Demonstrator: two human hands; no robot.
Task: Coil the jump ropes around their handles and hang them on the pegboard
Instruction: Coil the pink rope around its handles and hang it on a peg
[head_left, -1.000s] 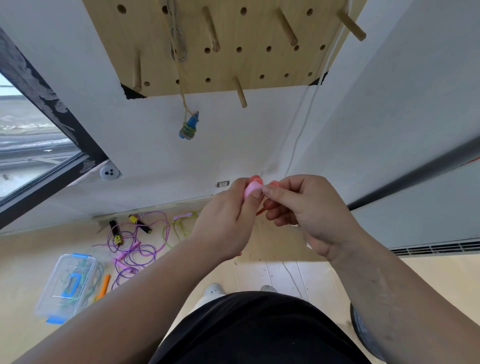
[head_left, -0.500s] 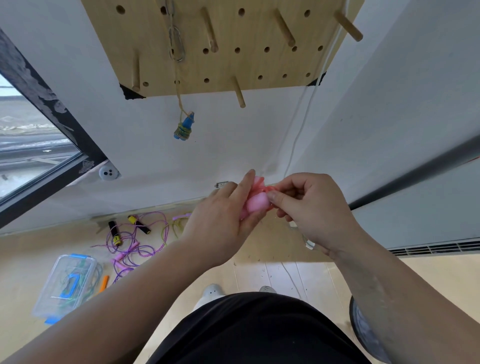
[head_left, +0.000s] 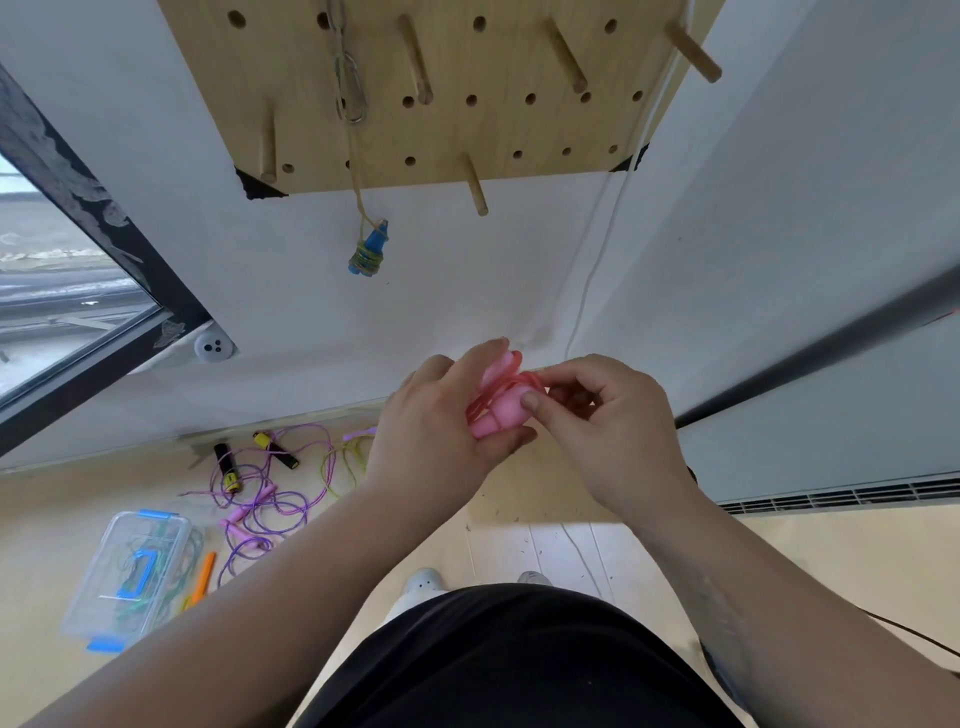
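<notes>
White wall (head_left: 467, 291) w/ 1 wood pegboard (head_left: 447, 135), 5 pegs; 1 coiled blue rope (head_left: 370, 249) hangs below it. Front centre: L hand (head_left: 436, 436) fingers curl round pink handles (head_left: 501, 415); R hand (head_left: 613, 431) fingers pinch their red cord (head_left: 527, 378). Floor (head_left: 52, 545) left: tangled ropes (head_left: 270, 493), 1 clear box (head_left: 130, 571).

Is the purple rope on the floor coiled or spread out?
Spread out. The purple rope lies in loose, tangled loops on the floor, not wound around any handle.
</notes>
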